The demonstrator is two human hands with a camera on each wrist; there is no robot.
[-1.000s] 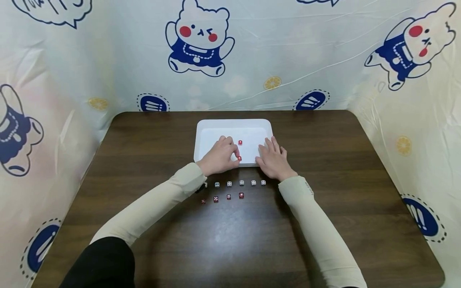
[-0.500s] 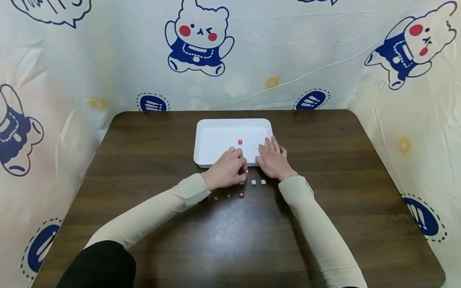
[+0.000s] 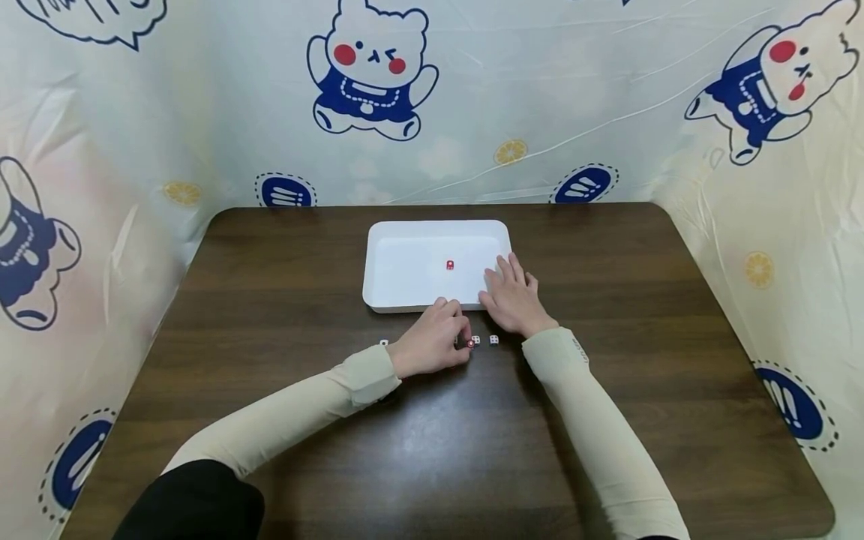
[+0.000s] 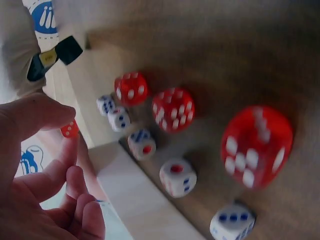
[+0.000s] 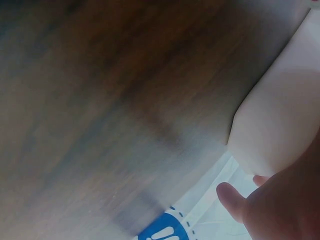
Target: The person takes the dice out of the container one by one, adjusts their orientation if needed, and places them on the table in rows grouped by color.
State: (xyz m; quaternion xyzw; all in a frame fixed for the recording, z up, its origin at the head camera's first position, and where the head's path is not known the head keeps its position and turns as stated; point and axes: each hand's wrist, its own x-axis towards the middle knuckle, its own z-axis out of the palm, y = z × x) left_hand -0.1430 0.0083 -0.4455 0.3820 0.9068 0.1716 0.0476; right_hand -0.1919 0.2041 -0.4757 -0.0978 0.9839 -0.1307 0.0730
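Note:
My left hand (image 3: 432, 341) pinches a small red die (image 4: 69, 130) between thumb and fingertip, just above the table in front of the white tray (image 3: 405, 259). My right hand (image 3: 516, 301) rests on the tray's near right corner with its fingers extended. One red die (image 3: 450, 265) sits inside the tray. White dice stand in a row below the tray; a white die (image 3: 494, 340) lies at the row's right end. Several red dice, such as this red die (image 4: 173, 110), line up beside the white ones in the left wrist view. In the head view my left hand and forearm hide most of them.
The dark wooden table (image 3: 594, 255) extends around the tray on every side. Behind it and at both sides hangs a pale curtain (image 3: 472, 90) printed with cartoon bears. In the right wrist view, the tray's outer wall (image 5: 280, 105) rises beside the tabletop.
My left hand has lifted the red die out of the tray and carried it toward me and slightly right, over the dice rows. The right hand has stayed on the tray.

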